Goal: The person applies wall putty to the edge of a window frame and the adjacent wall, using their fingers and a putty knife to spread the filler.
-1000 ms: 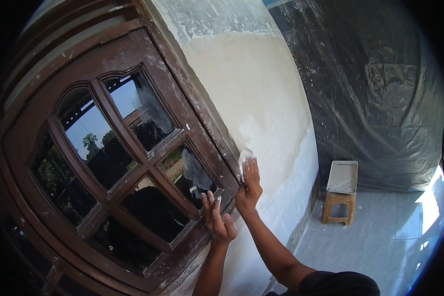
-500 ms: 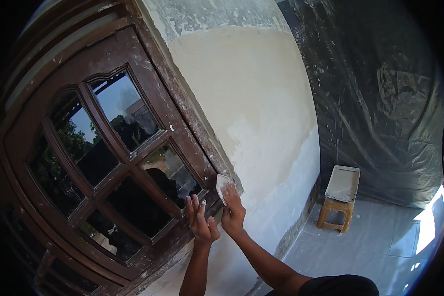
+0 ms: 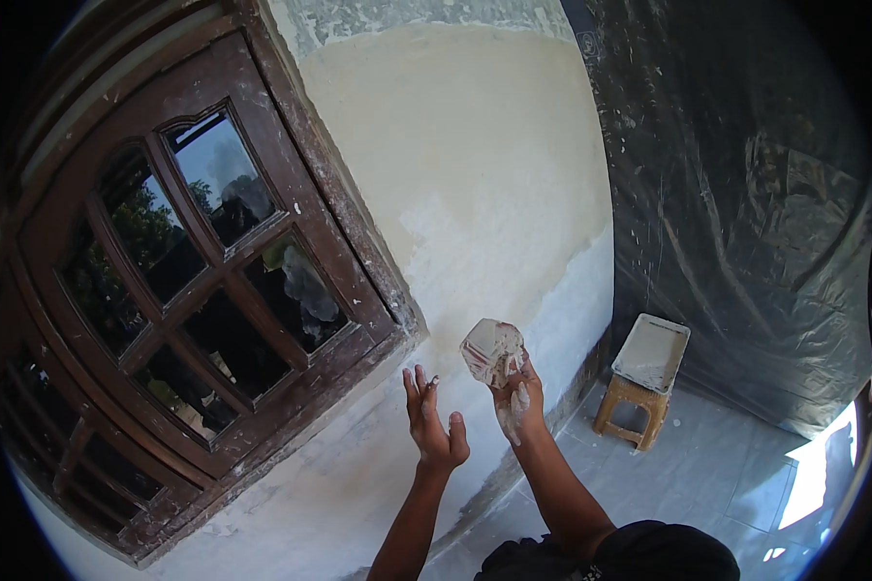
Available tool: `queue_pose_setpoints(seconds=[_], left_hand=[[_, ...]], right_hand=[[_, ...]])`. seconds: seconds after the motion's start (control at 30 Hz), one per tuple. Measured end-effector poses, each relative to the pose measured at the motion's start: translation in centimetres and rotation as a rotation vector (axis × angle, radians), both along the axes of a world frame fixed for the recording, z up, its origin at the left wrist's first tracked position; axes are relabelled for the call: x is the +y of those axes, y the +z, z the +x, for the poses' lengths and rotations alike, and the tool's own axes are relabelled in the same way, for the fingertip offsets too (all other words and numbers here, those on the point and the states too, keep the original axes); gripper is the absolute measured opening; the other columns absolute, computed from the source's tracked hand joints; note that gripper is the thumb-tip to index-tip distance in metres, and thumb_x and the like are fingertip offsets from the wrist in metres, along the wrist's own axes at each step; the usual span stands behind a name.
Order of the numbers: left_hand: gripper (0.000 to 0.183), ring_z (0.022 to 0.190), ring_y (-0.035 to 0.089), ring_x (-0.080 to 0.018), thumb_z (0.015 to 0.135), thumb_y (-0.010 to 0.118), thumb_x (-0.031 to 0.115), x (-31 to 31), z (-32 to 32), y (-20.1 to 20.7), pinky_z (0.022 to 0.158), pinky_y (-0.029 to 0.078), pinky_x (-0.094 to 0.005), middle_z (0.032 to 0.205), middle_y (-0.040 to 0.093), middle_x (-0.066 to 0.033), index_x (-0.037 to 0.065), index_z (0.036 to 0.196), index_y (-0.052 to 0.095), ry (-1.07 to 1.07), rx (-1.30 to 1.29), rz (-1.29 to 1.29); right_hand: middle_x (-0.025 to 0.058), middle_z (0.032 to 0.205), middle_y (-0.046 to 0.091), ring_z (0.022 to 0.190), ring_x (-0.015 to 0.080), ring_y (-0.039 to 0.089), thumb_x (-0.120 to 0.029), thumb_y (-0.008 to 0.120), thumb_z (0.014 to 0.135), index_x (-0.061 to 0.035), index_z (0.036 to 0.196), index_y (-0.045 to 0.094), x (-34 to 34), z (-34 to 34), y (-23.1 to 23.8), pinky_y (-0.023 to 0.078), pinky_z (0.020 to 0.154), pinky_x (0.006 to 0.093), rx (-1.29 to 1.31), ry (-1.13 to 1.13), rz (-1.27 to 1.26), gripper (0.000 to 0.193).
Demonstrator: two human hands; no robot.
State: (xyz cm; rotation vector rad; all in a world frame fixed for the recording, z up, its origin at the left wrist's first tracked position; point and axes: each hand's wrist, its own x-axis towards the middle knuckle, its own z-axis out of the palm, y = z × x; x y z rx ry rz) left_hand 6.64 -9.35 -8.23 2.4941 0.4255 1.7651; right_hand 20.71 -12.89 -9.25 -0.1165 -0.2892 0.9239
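Observation:
My right hand [image 3: 520,405] grips a flat, putty-smeared spreader [image 3: 492,351], its broad face turned up in front of the wall. Pale putty coats the palm and wrist of that hand. My left hand [image 3: 438,426] is raised beside it with thumb and fingers apart. A small pale bit shows at its fingertips, too small to make out. Behind both hands is the wall [image 3: 455,174], cream and smooth above, whiter below, with rough grey along the top. Neither hand appears to touch the wall.
To the left stands a brown wooden window [image 3: 358,351] with glass panes and putty-spotted frame. A tray of pale putty [image 3: 652,353] rests on a tan stool [image 3: 633,411] at right, on grey floor tiles [image 3: 717,484]. Dark plastic sheeting [image 3: 736,203] hangs behind it.
My right hand has drawn the spreader away from the window frame's lower corner, rightward, and turned its face up. My left hand has shifted right. The view has moved too.

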Motion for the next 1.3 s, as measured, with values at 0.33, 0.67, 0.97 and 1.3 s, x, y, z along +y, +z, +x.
queue_pose_setpoints(seconds=[0.33,0.67,0.97,1.3], left_hand=[[0.053,0.144,0.023,-0.0535,0.094,0.053,0.016,-11.9,5.3,-5.4,0.114,0.03,-0.0546,0.151,0.031,-0.0373,-0.009,0.138,0.037,0.15,-0.061,-0.311],[0.055,0.147,0.023,-0.0456,0.094,0.051,0.017,-17.7,15.5,-5.7,0.118,0.024,-0.051,0.156,0.029,-0.031,-0.009,0.14,0.036,0.242,-0.181,-0.41],[0.058,0.148,0.02,-0.0454,0.092,0.054,0.014,-22.4,35.0,-10.6,0.118,0.022,-0.0515,0.157,0.027,-0.0284,-0.008,0.142,0.036,0.24,-0.266,-0.536],[0.059,0.148,0.021,-0.0463,0.091,0.057,0.016,-21.7,50.0,-15.8,0.118,0.024,-0.051,0.158,0.028,-0.0251,-0.005,0.143,0.037,0.248,-0.155,-0.7]], right_hand=[[0.0182,0.132,0.056,0.117,0.0287,0.062,0.007,0.044,0.087,0.004,0.142,0.04,-8.4,5.6,-6.5,0.054,0.1,0.0392,0.019,0.074,-0.103,0.056],[0.0179,0.131,0.057,0.118,0.03,0.061,0.006,0.044,0.084,0.0029,0.142,0.041,-14.0,16.4,-6.7,0.053,0.102,0.0409,-0.06,0.187,-0.146,0.058],[0.0196,0.141,0.049,0.131,0.0352,0.051,0.005,0.041,0.085,0.0012,0.144,0.037,-20.2,35.6,-8.0,0.043,0.113,0.047,-0.098,0.27,-0.246,0.06],[0.0178,0.143,0.05,0.133,0.0348,0.049,0.0,0.05,0.08,0.001,0.144,0.038,-21.2,51.5,-14.8,0.038,0.115,0.0475,-0.054,0.209,-0.352,0.065]])
